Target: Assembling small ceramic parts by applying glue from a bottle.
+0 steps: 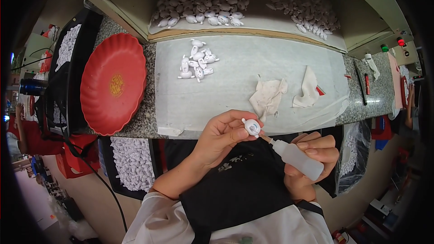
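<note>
Between the thumb and fingers of my left hand [221, 133] is a small white figurine [252, 127], round-headed with little ears and a darker patch on its front. My right hand [316, 153] is wrapped round a translucent white squeeze bottle [298, 159], tilted so its narrow tip reaches the figurine's lower right side. Whether the tip touches it or stops just short, I cannot tell. A small pile of like white figurines [197, 63] lies on the white paper sheet [217, 104] beyond my hands. Two crumpled cloths [268, 95] [308, 88] rest to its right.
A red scalloped dish [113, 86] stands on the speckled counter at the left. Masses of white pieces fill the open cabinet [244, 35] at the back. Black trays of white parts [132, 160] flank me below the counter. A red pen-like tool [367, 83] lies far right.
</note>
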`<state>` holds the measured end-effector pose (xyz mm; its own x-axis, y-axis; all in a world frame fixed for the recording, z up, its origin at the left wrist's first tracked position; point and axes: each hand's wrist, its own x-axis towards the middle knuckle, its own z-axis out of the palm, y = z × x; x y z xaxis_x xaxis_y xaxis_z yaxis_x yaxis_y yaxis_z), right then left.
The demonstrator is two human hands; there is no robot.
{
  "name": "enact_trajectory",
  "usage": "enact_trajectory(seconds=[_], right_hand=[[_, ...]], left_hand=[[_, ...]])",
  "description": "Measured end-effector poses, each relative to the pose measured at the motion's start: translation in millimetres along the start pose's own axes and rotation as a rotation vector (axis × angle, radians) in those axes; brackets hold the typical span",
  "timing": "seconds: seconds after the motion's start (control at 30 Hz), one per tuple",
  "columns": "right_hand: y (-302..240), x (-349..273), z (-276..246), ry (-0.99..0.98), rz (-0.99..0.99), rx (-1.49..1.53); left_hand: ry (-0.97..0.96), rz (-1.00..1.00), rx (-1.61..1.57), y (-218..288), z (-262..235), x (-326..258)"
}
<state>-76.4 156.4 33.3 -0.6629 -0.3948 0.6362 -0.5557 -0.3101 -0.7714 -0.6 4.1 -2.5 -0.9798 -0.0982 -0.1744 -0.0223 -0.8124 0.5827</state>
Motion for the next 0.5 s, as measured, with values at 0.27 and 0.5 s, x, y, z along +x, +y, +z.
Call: enact_trajectory(seconds=[0.27,0.5], right_hand=[[0.5,0.8,2.4,-0.027,0.01,-0.011],[-1.4,0.4,5.3,-0.023,0.018,-0.134]], left_hand=[[0.003,-0.002,-0.012,-1.0,-0.4,0.0],[-0.044,0.011,-0.025,-1.1,-3.6,-0.3]])
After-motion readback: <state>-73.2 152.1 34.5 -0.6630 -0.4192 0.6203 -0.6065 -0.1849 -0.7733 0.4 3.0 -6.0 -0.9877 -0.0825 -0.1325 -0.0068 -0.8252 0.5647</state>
